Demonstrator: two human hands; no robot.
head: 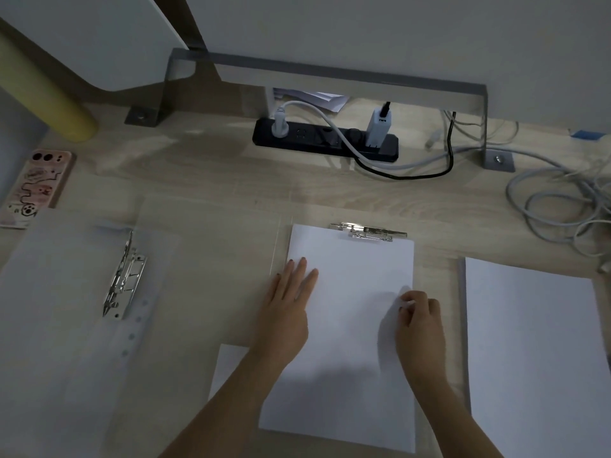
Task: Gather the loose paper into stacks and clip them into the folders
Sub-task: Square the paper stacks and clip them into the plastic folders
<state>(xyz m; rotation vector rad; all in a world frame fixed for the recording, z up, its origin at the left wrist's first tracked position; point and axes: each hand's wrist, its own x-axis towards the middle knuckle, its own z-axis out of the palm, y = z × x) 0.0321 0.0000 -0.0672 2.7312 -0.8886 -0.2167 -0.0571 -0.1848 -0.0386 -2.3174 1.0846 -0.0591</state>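
Pale wooden desk (198,166) carries a clear plastic folder (215,266) at centre, holding a white paper stack (350,342) beside its silver clip (368,231). Left hand (291,302) lies flat on the stack; right hand (420,322) seemingly pinches its right edge.

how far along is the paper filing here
Nothing clearly finished. The middle stack sits at its folder's clip, clamped or not I cannot tell; left hand presses it, right hand pinches its edge. Left: right stack, a loose sheet below, the left folder.
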